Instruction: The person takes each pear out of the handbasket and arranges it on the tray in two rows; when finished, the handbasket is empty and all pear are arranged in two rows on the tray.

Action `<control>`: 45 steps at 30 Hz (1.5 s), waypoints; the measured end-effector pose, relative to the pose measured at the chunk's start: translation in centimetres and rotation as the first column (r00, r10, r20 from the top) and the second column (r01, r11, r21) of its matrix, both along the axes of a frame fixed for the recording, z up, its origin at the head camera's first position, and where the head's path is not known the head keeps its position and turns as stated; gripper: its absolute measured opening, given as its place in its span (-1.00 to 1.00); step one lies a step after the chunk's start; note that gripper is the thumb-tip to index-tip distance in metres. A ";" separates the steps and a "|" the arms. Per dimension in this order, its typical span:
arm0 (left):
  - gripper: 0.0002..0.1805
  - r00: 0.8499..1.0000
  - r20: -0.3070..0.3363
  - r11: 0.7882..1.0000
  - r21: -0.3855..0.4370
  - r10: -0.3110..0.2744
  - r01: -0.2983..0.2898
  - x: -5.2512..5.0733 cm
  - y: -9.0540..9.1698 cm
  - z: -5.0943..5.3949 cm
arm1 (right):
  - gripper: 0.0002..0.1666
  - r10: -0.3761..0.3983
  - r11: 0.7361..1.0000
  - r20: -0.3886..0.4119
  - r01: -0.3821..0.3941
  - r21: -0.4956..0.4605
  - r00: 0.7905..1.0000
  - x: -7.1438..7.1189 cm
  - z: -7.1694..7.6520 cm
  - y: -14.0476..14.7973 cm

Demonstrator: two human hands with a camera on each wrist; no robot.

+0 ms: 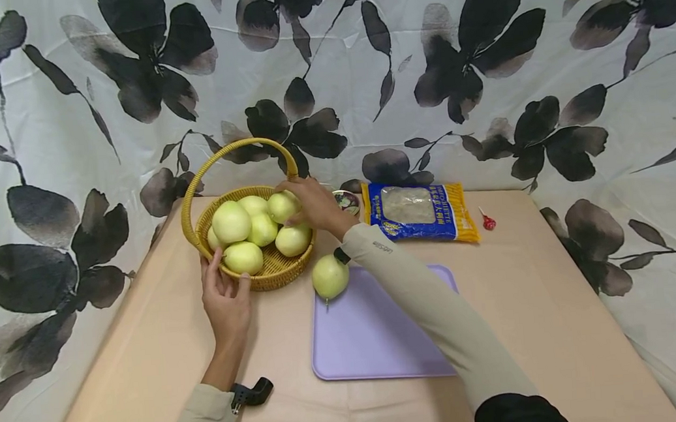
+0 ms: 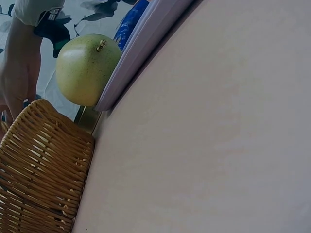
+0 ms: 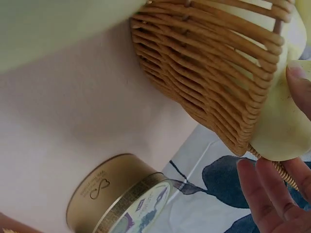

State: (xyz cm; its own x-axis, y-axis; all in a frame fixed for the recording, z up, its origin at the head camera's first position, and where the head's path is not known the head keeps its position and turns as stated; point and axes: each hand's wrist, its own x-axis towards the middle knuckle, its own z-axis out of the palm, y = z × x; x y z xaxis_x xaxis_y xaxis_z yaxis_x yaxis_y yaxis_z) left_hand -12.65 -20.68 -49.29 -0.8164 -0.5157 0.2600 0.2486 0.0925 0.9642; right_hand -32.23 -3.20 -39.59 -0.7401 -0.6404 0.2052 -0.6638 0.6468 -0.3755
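Head view: The right hand [image 1: 316,207] has its thumb and fingers around a pear [image 1: 283,207] in the basket [image 1: 275,281], near 1 o'clock. The pear looks round, so no long side shows. This hand is nearer to it than the left hand [image 1: 227,304], which holds the basket's edge at 7 o'clock. The handle [image 1: 252,140] comes down right beside the right hand. The tray [image 1: 371,346] lies at 4 o'clock from the basket, with a loose pear [image 1: 329,277] near its 10 o'clock corner.

Left wrist view: The basket's side is at 8 o'clock. The loose pear is at 10 o'clock, touching the tray. The left hand's fingers don't show.

Right wrist view: At 3 o'clock, the thumb presses the pear; fingers touch it lower down. The tin [image 3: 121,191] sits at 7 o'clock.
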 end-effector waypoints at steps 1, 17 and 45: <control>-0.18 1.000 0.000 1.000 0.002 -0.001 0.001 0.0 0.0 0.0 | -0.12 0.002 1.000 0.005 -0.002 -0.017 1.000 0.1 0.0 0.2; -0.18 1.000 0.008 1.000 -0.009 0.004 -0.003 -0.1 0.0 0.1 | -0.12 0.063 0.958 0.049 -0.047 -0.283 0.997 3.1 1.7 4.9; -0.18 1.000 0.019 1.000 0.002 0.003 -0.003 -0.1 -0.1 -0.1 | -0.11 -0.028 0.913 0.168 0.093 -0.397 0.985 11.2 -3.3 16.5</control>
State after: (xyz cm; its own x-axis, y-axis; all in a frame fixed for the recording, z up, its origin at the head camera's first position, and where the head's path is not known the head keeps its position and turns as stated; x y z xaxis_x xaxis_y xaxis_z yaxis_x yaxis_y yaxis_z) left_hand -12.79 -20.80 -49.35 -0.8198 -0.5184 0.2431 0.2298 0.0911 0.9690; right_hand -21.00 13.29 -42.93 -0.8182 -0.4805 0.3157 -0.5405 0.4559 -0.7071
